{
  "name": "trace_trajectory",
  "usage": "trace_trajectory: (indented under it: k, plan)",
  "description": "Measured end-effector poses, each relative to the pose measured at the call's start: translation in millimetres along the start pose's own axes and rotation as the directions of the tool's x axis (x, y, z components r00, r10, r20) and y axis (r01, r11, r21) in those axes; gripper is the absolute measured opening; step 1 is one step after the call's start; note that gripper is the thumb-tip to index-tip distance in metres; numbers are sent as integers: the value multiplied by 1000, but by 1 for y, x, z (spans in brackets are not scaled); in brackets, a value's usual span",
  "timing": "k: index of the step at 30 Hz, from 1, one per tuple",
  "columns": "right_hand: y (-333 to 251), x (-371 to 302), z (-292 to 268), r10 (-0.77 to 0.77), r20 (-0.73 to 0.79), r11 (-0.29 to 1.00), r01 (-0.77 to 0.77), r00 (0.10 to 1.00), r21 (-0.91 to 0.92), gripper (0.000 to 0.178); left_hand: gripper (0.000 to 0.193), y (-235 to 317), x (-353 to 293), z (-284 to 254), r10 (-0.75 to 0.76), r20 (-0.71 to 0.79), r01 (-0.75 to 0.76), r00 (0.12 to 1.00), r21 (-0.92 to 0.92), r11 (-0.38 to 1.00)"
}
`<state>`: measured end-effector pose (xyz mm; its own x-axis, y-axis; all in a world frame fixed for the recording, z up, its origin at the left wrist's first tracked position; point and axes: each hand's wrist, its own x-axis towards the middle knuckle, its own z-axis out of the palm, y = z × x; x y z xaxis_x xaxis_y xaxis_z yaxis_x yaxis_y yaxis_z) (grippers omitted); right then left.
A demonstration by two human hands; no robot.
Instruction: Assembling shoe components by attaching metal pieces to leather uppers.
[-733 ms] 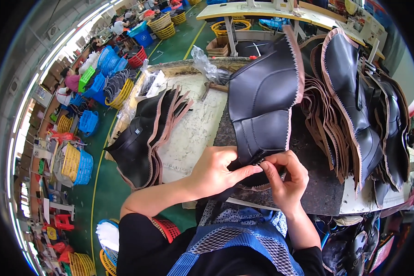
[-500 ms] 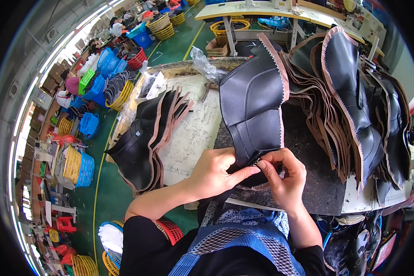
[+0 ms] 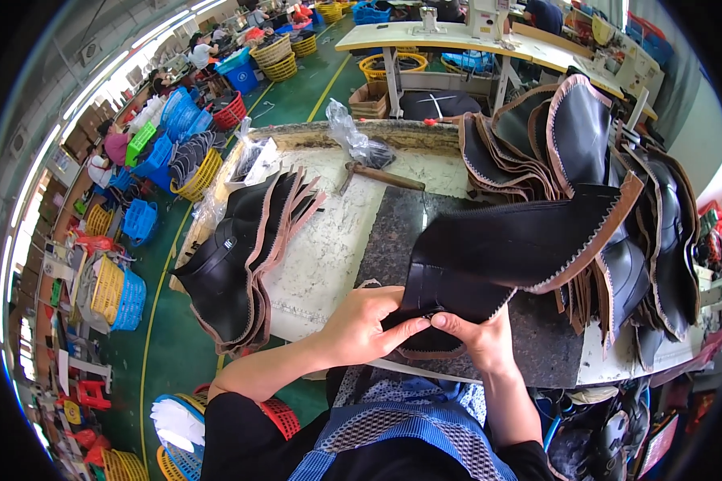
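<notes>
Left hand (image 3: 369, 325) and right hand (image 3: 473, 341) apparently pinch black leather piece (image 3: 513, 244).

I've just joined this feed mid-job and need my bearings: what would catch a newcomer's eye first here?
First, the large black leather piece with a pinked tan edge, pinched at its lower end by the left hand and right hand over a dark stone slab. Next, fanned stacks of similar pieces: one stack at the table's left edge, another at the right. A hammer lies behind, mid-table.
</notes>
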<state>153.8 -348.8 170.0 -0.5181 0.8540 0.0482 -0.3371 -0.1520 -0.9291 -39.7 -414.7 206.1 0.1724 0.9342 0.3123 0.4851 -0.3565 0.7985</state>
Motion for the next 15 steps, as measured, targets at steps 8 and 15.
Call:
trace_trajectory:
  k: [8,15]
  plan:
    - [6,-7,15,-126,-102,992,122,987,-43,34,16,-11,-8,9,119,-126,-86,985,239,967]
    - [10,-11,16,-163,-118,981,148,980,-127,28,26,-10,-13,10,-23,-169,29,985,33,999]
